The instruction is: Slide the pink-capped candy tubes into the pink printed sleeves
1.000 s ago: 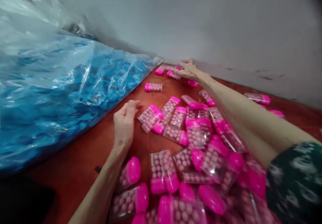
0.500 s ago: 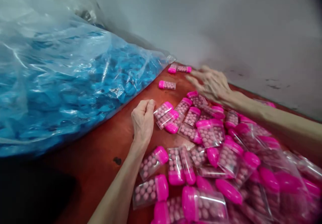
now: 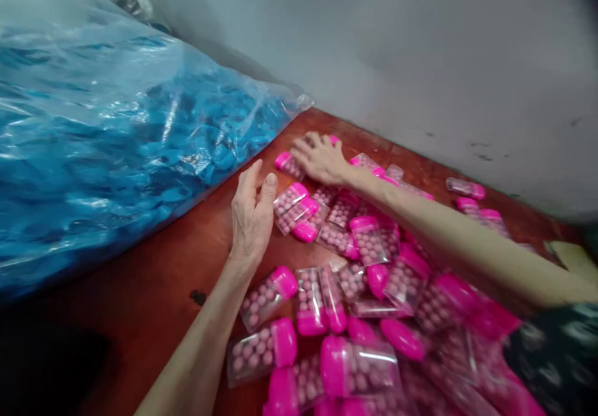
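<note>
Small clear containers with bright pink caps, filled with pink balls, lie in a loose heap on the reddish-brown tabletop. My left hand is open at the heap's left edge, its thumb apart from the fingers and beside a pink-capped container. At the far end, my right hand reaches over the heap with fingers spread and slightly blurred. Its palm covers part of another container, and one more pink cap shows behind its knuckles. I see nothing gripped in either hand.
A large clear plastic bag full of blue pieces fills the left side. A grey wall borders the table at the back and right. A few containers lie apart along the wall, among them one clear container.
My right hand has moved left and down from near the wall onto the far containers, pulling them closer. My left hand has opened from a closed shape. The view has shifted slightly.
</note>
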Demonstrator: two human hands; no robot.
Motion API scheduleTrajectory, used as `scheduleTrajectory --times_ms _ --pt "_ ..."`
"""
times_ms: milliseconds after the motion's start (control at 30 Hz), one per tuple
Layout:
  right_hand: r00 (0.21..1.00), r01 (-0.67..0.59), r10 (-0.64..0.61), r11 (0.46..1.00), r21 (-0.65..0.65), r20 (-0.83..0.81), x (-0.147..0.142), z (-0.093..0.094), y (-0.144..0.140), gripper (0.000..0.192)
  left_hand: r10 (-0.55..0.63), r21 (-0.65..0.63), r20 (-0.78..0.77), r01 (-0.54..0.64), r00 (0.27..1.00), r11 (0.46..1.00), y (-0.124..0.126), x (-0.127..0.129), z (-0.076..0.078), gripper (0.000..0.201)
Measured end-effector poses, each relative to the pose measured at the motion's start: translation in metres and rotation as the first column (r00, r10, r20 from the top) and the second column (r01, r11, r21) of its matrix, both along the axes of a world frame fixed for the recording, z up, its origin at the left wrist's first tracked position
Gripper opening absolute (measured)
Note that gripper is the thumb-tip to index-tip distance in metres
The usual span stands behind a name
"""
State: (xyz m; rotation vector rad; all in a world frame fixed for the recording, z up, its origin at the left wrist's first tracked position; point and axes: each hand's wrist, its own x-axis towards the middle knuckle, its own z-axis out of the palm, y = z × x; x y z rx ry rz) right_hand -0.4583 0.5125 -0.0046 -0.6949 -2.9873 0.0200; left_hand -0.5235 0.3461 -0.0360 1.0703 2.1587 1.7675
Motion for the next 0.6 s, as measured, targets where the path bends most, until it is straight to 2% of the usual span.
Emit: scheduleTrajectory --times_ms 67,133,200,233,267,300,333,367,400,433,500,600 --pt "0.995 -0.1 0.1 0.995 -0.004 0.019 0.032 0.007 -0.036 0.048 -0.072 -0.044 -0.119 0.067 0.99 0.997 0.0 0.003 0.007 0.05" --pt "0.958 -0.286 0.287 0.954 -0.096 0.006 0.062 0.018 -0.063 0.042 -0.187 -0.126 -0.202 0.164 0.961 0.978 -0.001 0.006 0.013 0.048" --pt "0.923 -0.381 0.383 0.904 -0.192 -0.028 0.087 0.031 -0.069 0.037 -0.333 -0.217 -0.22 0.287 0.917 0.933 -0.001 0.011 0.016 0.043" --pt "0.918 -0.396 0.393 0.892 -0.218 -0.061 0.095 0.037 -0.064 0.036 -0.396 -0.255 -0.216 0.34 0.893 0.905 -0.001 0.013 0.017 0.042" --pt "0.929 -0.371 0.358 0.902 -0.222 -0.099 0.101 0.042 -0.053 0.035 -0.437 -0.283 -0.213 0.373 0.874 0.884 -0.001 0.015 0.018 0.043" --pt "0.953 -0.288 0.261 0.936 -0.202 -0.152 0.105 0.045 -0.039 0.036 -0.447 -0.296 -0.218 0.378 0.867 0.877 -0.001 0.016 0.018 0.045" --pt "0.977 -0.134 0.101 0.976 -0.171 -0.189 0.107 0.045 -0.022 0.039 -0.432 -0.296 -0.234 0.359 0.871 0.885 -0.001 0.016 0.018 0.048" --pt "0.976 0.045 -0.078 0.985 -0.167 -0.202 0.107 0.042 -0.005 0.047 -0.406 -0.293 -0.256 0.33 0.877 0.897 0.0 0.016 0.017 0.052" --pt "0.964 0.139 -0.174 0.974 -0.178 -0.203 0.107 0.037 0.011 0.054 -0.387 -0.292 -0.283 0.305 0.878 0.906 0.001 0.016 0.017 0.056" --pt "0.957 0.183 -0.22 0.963 -0.198 -0.186 0.107 0.03 0.024 0.056 -0.39 -0.303 -0.31 0.299 0.867 0.905 0.002 0.015 0.017 0.06" --pt "0.959 0.193 -0.231 0.956 -0.222 -0.161 0.108 0.014 0.038 0.057 -0.473 -0.369 -0.359 0.344 0.805 0.864 0.004 0.015 0.017 0.064" --pt "0.977 0.115 -0.152 0.966 -0.23 -0.149 0.118 -0.001 0.031 0.055 -0.622 -0.484 -0.392 0.422 0.678 0.766 0.005 0.025 0.019 0.059"
